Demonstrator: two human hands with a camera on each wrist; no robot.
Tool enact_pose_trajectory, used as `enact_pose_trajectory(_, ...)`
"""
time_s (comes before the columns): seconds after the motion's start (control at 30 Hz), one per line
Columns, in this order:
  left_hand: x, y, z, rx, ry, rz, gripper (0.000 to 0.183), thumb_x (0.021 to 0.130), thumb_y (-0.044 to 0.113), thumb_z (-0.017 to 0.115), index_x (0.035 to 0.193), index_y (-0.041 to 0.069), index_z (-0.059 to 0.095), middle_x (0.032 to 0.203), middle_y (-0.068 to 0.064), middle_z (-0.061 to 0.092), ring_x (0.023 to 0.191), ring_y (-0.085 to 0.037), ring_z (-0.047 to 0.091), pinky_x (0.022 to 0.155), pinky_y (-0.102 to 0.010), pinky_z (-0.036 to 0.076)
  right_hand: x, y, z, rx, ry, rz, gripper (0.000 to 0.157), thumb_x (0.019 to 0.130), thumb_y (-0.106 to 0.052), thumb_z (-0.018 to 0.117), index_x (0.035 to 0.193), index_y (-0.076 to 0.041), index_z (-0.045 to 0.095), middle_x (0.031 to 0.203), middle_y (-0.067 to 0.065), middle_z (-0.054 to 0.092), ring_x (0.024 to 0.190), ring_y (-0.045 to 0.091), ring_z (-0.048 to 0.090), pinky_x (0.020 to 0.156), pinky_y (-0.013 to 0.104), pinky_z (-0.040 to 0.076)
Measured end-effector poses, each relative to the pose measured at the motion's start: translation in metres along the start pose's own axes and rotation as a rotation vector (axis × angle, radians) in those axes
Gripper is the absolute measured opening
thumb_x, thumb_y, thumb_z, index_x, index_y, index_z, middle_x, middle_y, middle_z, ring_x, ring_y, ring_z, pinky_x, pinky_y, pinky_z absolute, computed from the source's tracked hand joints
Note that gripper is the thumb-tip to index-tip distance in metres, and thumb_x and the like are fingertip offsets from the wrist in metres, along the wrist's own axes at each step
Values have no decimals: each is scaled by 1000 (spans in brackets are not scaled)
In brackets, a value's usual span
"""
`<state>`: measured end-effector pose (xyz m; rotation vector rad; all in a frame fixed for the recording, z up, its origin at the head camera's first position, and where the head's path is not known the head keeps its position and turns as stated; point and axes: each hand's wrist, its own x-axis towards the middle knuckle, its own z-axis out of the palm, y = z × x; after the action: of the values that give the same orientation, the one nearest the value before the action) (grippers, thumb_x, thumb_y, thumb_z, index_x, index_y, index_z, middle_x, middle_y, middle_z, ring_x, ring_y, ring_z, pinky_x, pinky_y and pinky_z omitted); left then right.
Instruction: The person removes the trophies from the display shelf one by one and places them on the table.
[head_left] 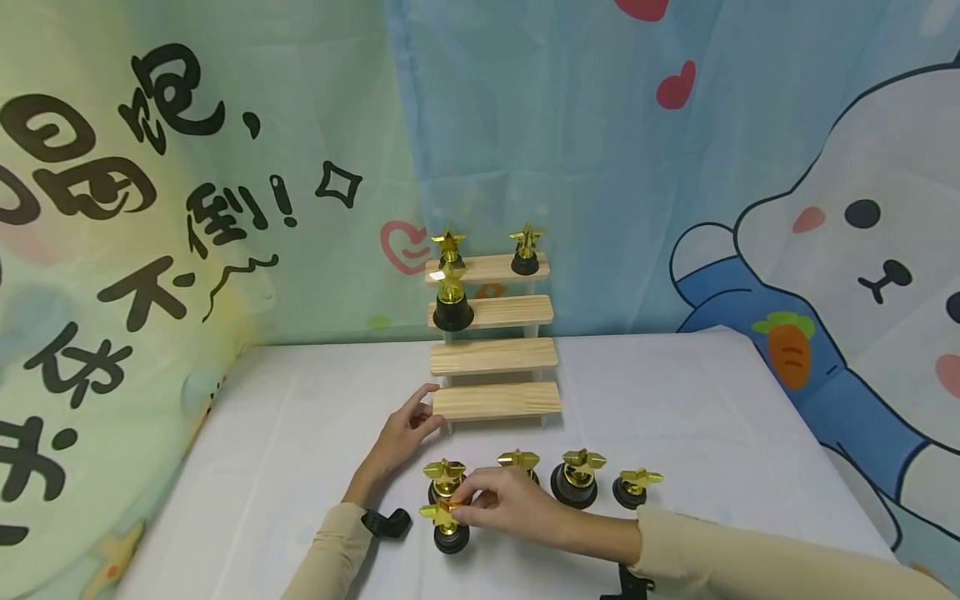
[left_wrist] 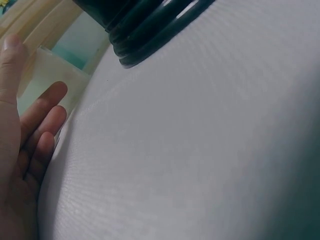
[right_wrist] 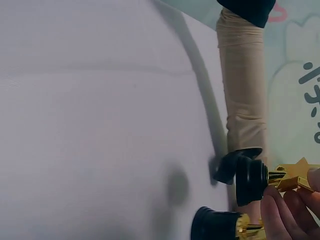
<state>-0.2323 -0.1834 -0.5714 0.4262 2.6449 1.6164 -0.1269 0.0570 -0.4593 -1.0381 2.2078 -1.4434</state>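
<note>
My right hand (head_left: 510,504) pinches a gold star trophy (head_left: 448,540) with a black base by its star, near the front of the table. In the right wrist view, its base hangs over the white cloth, beside a second trophy (right_wrist: 215,225). My left hand (head_left: 401,433) rests at the left end of the lowest step of a wooden tiered stand (head_left: 497,402), thumb by the front edge. The left wrist view shows its fingers (left_wrist: 47,107) loosely bent beside a clear leg of the stand. One trophy (head_left: 453,310) stands at the left of the second step from the top.
Two smaller star trophies stand on the top step, one left (head_left: 450,248) and one right (head_left: 527,250). On the white-covered table (head_left: 315,400), more trophies (head_left: 577,482) stand in front of the stand, partly behind my right hand. A printed cloth (head_left: 487,125) hangs behind.
</note>
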Motion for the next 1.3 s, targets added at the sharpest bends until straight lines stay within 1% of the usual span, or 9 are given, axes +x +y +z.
enact_pose_trajectory(0.17,-1,0,0,5,-2,-11,55,93,36,63,143,20,45,93,-2,70,73,-9,56,67,-21,45,-1,8,5,-3,1,24,15,89,-23,70,93,-9,73,91,7,73,78,-1,63,70,18,52)
enact_pose_trajectory(0.4,-1,0,0,-5,-6,-22,56,93,35,63,144,19,44,94,-3,70,74,-10,57,68,-21,45,-3,16,10,15,-8,69,14,89,-22,71,93,-9,72,90,7,73,75,-4,61,69,18,51)
enact_pose_trajectory(0.53,-2,0,0,-5,-2,-21,57,93,35,64,143,19,44,94,-3,70,74,-8,56,68,-20,45,-3,21,13,13,-5,62,14,88,-21,71,93,-8,72,91,7,74,76,-2,63,69,18,52)
enact_pose_trajectory(0.63,-4,13,-2,-9,1,-17,55,94,29,64,143,14,45,94,-7,70,73,-9,55,67,-20,44,-3,25,15,3,-6,38,13,89,-20,71,93,-8,72,90,7,74,75,-1,63,68,17,52)
enact_pose_trajectory(0.77,-9,35,-8,-7,-20,-16,54,95,25,63,143,9,44,95,-10,70,73,-8,54,67,-20,44,-3,26,15,-2,-12,23,13,89,-20,71,93,-7,71,90,8,74,74,0,64,66,17,52)
enact_pose_trajectory(0.87,-10,39,-10,9,-38,-20,54,95,26,62,143,9,43,95,-9,70,73,-6,53,68,-20,44,-3,28,16,-7,-14,21,13,89,-19,70,93,-7,71,90,8,74,74,0,65,66,17,52)
enact_pose_trajectory(1.1,-10,40,-11,21,-53,-26,55,96,26,62,144,8,42,96,-9,70,74,-6,54,68,-20,44,-5,33,19,-54,-16,17,10,88,-17,71,90,-6,71,85,7,73,71,-6,59,64,15,51)
enact_pose_trajectory(1.2,-9,39,-11,24,-59,-26,55,96,26,61,144,8,42,97,-9,70,74,-6,54,68,-20,44,-7,35,20,-42,-36,29,9,88,-14,71,89,-5,70,86,8,72,72,-4,61,65,16,52)
enact_pose_trajectory(1.3,-5,26,-7,19,-36,-30,55,96,25,62,144,10,42,96,-10,70,74,-7,55,68,-20,45,-9,36,20,-15,-61,44,9,88,-13,71,91,-4,69,89,9,72,76,-1,65,67,17,53)
